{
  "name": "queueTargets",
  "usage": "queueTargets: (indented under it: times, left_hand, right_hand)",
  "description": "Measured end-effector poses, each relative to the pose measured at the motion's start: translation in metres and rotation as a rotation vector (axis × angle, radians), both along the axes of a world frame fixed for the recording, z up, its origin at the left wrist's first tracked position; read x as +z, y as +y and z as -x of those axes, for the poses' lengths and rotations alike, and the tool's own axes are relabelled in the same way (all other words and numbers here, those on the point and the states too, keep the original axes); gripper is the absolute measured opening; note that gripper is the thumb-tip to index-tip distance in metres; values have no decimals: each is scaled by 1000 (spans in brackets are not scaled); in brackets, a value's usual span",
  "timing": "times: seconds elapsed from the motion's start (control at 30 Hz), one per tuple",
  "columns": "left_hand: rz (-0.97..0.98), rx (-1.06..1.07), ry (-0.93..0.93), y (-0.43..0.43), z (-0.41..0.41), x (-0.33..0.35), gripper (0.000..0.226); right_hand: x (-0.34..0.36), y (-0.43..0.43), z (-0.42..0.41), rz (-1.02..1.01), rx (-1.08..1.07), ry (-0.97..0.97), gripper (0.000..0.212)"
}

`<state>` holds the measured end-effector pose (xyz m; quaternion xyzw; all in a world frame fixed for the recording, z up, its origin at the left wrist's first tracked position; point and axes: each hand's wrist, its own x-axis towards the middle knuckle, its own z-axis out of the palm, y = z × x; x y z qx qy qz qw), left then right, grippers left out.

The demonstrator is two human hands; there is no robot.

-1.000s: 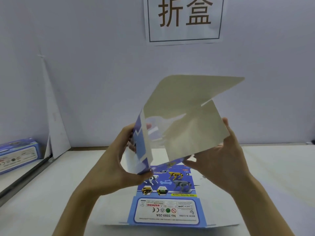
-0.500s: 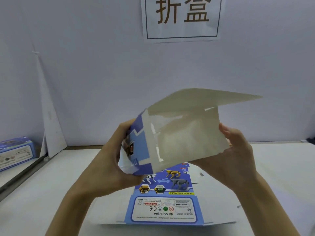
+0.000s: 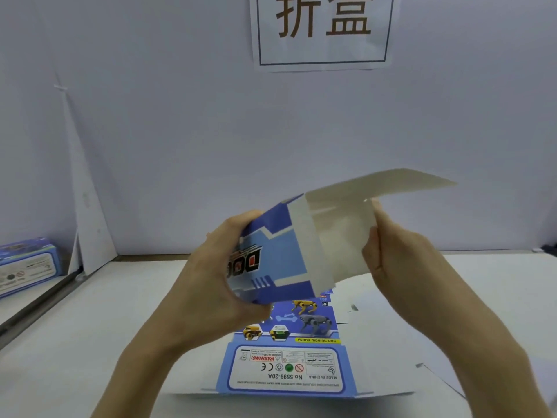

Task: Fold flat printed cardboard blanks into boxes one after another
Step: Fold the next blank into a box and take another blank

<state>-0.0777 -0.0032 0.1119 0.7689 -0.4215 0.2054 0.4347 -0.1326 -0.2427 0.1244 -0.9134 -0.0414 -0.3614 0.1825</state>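
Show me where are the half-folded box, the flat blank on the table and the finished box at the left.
half-folded box (image 3: 283,251): head view, blue printed side.
flat blank (image 3: 286,371): head view, white label panel.
finished box (image 3: 27,270): head view, front label face.

- I get a single view, from the wide-angle camera worn on the person's head, facing forward and tilted down.
- It is close in: the left hand (image 3: 211,285) and right hand (image 3: 398,260), with the box (image 3: 280,251) they hold, sit mid-frame, forearms running off the bottom edge.
- The worktop (image 3: 90,342) fills the lower half; the back wall (image 3: 180,146) and its sign (image 3: 322,31), cropped at the top, fill the upper.
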Motion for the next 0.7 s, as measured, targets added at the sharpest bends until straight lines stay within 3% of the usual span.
queueTargets:
  times: [0.03, 0.07, 0.1, 0.17, 0.23, 0.33, 0.43, 0.5, 0.63, 0.7]
  left_hand:
    - [18, 10, -4, 1, 0, 1, 90]
    - [41, 8, -5, 4, -1, 1, 89]
    - [61, -8, 0, 7, -2, 2, 87]
    - [81, -59, 53, 10, -3, 3, 83]
    - [83, -98, 90, 11, -3, 3, 83]
    - [40, -76, 62, 7, 3, 5, 85]
    - [-5, -40, -11, 2, 2, 0, 91]
    - [-7, -21, -11, 1, 0, -2, 92]
    - [43, -51, 57, 10, -1, -1, 89]
    - [54, -64, 125, 11, -2, 0, 90]
  right_hand:
    - [-1, 0, 0, -78, 70, 15, 49]
    - [1, 1, 0, -287, 221, 42, 44]
    - [3, 3, 0, -572, 415, 92, 35]
    - [6, 4, 0, -1060, 776, 221, 48]
    - [7, 5, -1, -1258, 973, 271, 47]
    - [5, 11, -6, -1249, 957, 269, 41]
    - [-4, 17, -15, -1014, 477, 95, 28]
    - [-7, 18, -19, -922, 305, 62, 25]
    - [4, 17, -5, -935, 458, 206, 26]
    - [4, 17, -4, -750, 308, 177, 31]
